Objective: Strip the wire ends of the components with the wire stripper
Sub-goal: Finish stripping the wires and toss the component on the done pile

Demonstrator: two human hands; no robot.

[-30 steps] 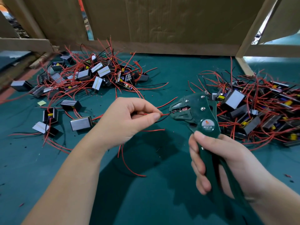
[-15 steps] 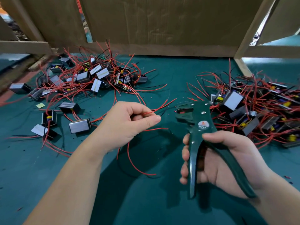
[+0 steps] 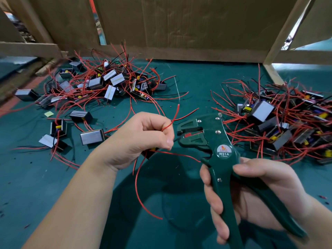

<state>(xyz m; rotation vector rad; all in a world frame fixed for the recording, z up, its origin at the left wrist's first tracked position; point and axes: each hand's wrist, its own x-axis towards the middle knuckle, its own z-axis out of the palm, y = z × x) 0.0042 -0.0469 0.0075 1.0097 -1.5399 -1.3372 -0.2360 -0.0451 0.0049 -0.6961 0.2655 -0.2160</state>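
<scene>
My left hand (image 3: 143, 139) pinches a red wire (image 3: 175, 115) whose free end sticks up past my fingers. The component (image 3: 150, 152) it belongs to hangs under that hand, mostly hidden, and more of its red wires loop down over the mat. A dark green wire stripper (image 3: 206, 139) marked W01A is gripped by its handles in my right hand (image 3: 255, 191). Its handles are spread and its jaws point left, right next to my left fingertips. A thin dark wire runs from my left fingers to the jaws.
A heap of boxed components with red wires (image 3: 107, 83) lies at the back left, another heap (image 3: 280, 121) at the right. Loose components (image 3: 92, 136) sit left of my hand. Cardboard walls (image 3: 179, 26) close the back of the green mat (image 3: 53, 177).
The stripper's handles went from squeezed to spread. The wire left the jaws, and my left hand now holds a red wire with its end pointing up. The stripper has come close to my left fingers again.
</scene>
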